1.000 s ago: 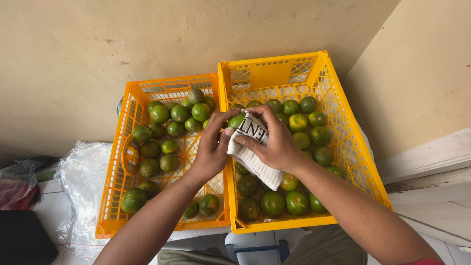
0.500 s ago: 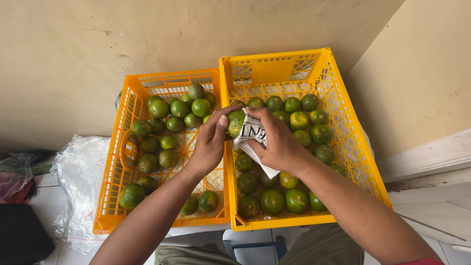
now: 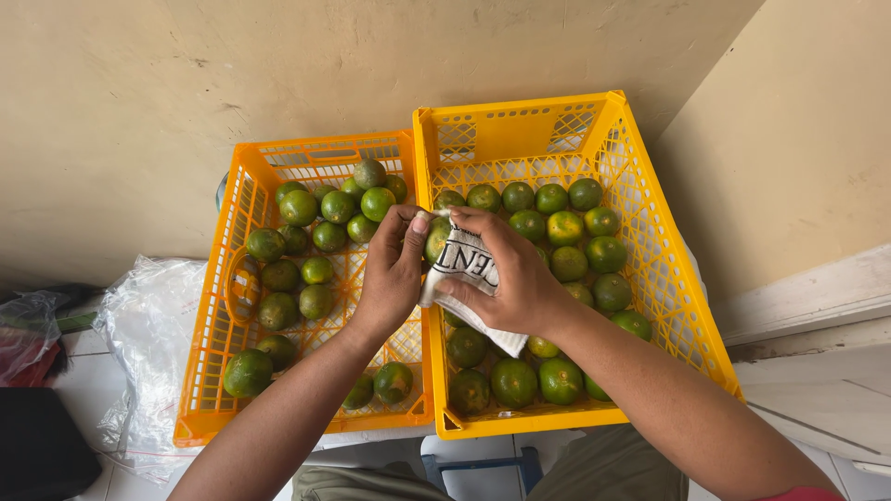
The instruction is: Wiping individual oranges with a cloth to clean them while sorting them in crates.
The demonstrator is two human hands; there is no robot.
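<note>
My left hand [image 3: 392, 274] grips a green citrus fruit [image 3: 436, 237] above the seam between two orange plastic crates. My right hand [image 3: 512, 276] presses a white cloth with dark print [image 3: 464, 269] against that fruit; the cloth's tail hangs below my palm. The left crate [image 3: 206, 371] holds several green citrus fruits [image 3: 317, 271], loosely spread. The right crate [image 3: 666, 306] is taller and also holds several green fruits [image 3: 568, 232], some turning yellow. Much of the held fruit is hidden by cloth and fingers.
A beige wall [image 3: 278, 65] rises right behind the crates, with a corner and white ledge [image 3: 807, 297] at the right. Crumpled clear plastic bags [image 3: 139, 334] lie left of the crates on white tiles. A dark object [image 3: 37, 445] sits at the bottom left.
The cloth has bunched tighter around the fruit and my right hand has slid a little over it. My left hand keeps its hold; the view has shifted slightly.
</note>
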